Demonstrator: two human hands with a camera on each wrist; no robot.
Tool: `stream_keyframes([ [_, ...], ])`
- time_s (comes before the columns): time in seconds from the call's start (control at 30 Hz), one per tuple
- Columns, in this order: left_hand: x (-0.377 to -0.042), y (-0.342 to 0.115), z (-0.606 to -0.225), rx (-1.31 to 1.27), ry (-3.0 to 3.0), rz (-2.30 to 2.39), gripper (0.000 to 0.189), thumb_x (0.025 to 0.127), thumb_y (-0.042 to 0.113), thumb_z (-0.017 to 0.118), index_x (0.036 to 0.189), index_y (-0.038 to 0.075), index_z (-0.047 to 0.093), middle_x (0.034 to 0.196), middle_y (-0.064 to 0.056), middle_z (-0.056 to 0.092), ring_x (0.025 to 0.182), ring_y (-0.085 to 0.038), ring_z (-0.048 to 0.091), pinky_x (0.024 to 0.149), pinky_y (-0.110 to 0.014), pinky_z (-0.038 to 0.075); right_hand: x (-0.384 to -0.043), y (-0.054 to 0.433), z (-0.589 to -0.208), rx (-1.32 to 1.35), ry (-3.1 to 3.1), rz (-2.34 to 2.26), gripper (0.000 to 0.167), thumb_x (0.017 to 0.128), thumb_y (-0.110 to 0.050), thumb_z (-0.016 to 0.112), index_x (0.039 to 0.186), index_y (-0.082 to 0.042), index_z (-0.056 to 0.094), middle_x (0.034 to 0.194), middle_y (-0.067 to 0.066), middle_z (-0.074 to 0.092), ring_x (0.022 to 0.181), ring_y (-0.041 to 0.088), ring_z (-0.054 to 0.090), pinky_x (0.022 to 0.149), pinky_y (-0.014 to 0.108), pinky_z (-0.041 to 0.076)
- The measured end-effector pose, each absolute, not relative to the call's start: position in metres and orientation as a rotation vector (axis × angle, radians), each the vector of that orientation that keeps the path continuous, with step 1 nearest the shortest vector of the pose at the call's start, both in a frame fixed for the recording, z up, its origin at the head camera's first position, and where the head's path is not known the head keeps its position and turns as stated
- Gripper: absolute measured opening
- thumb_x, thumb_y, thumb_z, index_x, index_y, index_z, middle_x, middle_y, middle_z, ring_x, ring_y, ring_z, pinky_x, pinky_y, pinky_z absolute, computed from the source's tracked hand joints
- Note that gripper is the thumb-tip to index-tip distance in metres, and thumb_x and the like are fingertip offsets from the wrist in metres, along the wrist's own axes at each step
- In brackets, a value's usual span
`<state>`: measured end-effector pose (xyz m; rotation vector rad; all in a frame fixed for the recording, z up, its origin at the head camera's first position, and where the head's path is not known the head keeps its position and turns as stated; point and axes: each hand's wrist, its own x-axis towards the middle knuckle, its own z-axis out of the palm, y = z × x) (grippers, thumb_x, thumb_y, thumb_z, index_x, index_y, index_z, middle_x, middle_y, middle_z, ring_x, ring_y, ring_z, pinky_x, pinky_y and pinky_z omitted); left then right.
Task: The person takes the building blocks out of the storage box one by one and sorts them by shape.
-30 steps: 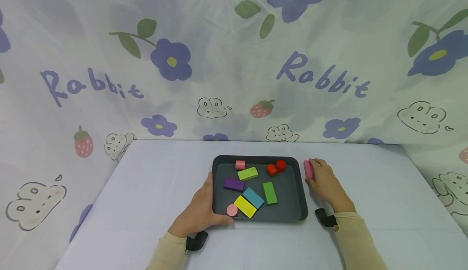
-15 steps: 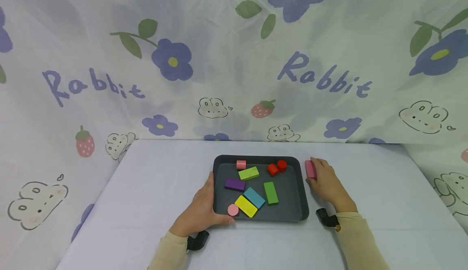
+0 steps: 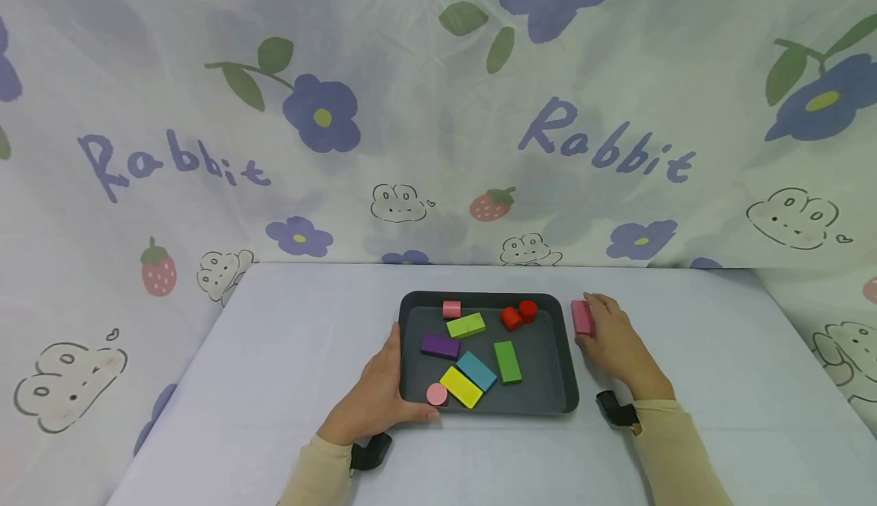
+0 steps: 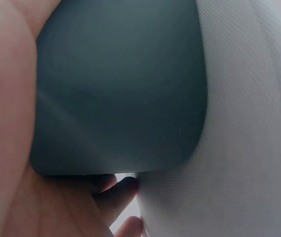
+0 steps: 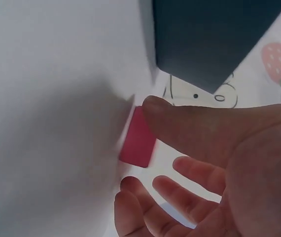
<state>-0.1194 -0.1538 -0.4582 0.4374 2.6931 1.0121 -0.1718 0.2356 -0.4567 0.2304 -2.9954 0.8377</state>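
A dark grey rectangular tray (image 3: 544, 396) lies on the table in the head view, with colourful wooden blocks in it. My left hand (image 3: 373, 396) holds its near left corner, thumb along the near side and fingers along the left side. In the left wrist view the tray's dark outer wall (image 4: 121, 98) fills the middle. Just right of the tray is a pink block (image 3: 582, 317), with my right hand (image 3: 613, 342) around its right side. In the right wrist view my thumb overlaps the pink block (image 5: 139, 140) and the curved fingers lie below it.
Inside the tray lie a purple block (image 3: 440, 346), a blue block (image 3: 476, 370), a yellow block (image 3: 461, 386), two green blocks, pink cylinders and red pieces (image 3: 511, 318). A white cloth covers the table (image 3: 294, 323). A patterned curtain (image 3: 438, 110) hangs behind.
My right hand has shifted slightly right, showing a little more of the pink block, which stays in about the same place beside the tray. The left hand and tray hold still.
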Motion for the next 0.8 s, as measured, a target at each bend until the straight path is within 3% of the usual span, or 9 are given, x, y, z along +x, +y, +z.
stream_keyframes([
  [0.17, -0.119, -0.154, -0.458, 0.440, 2.694, 1.009, 0.147, 0.067, 0.055, 0.089, 0.156, -0.008, -0.010, 0.166, -0.022, -0.003, 0.152, -0.039, 0.010, 0.119, -0.060, 0.017, -0.169, 0.237, -0.450, 0.250, -2.979, 0.812, 0.067, 0.088, -0.001, 0.069, 0.145, 0.013, 0.037, 0.145, 0.038, 0.035, 0.128, 0.057, 0.041, 0.104, 0.067, 0.037],
  [0.57, -0.119, -0.153, -0.458, 0.435, 2.696, 1.027, 0.146, 0.067, 0.054, 0.090, 0.156, -0.008, -0.008, 0.166, -0.021, -0.002, 0.152, -0.040, 0.012, 0.118, -0.059, 0.018, -0.162, 0.230, -0.430, 0.287, -2.899, 0.846, 0.063, 0.094, -0.008, 0.066, 0.148, 0.008, 0.038, 0.151, 0.032, 0.033, 0.116, 0.048, 0.056, 0.096, 0.063, 0.046],
  [0.8, -0.118, -0.153, -0.456, 0.436, 2.698, 1.023, 0.146, 0.068, 0.054, 0.090, 0.156, -0.008, -0.008, 0.166, -0.022, -0.001, 0.151, -0.042, 0.012, 0.118, -0.060, 0.017, -0.157, 0.225, -0.422, 0.289, -2.891, 0.869, 0.064, 0.095, -0.012, 0.067, 0.148, 0.007, 0.038, 0.152, 0.031, 0.033, 0.120, 0.048, 0.053, 0.099, 0.064, 0.043],
])
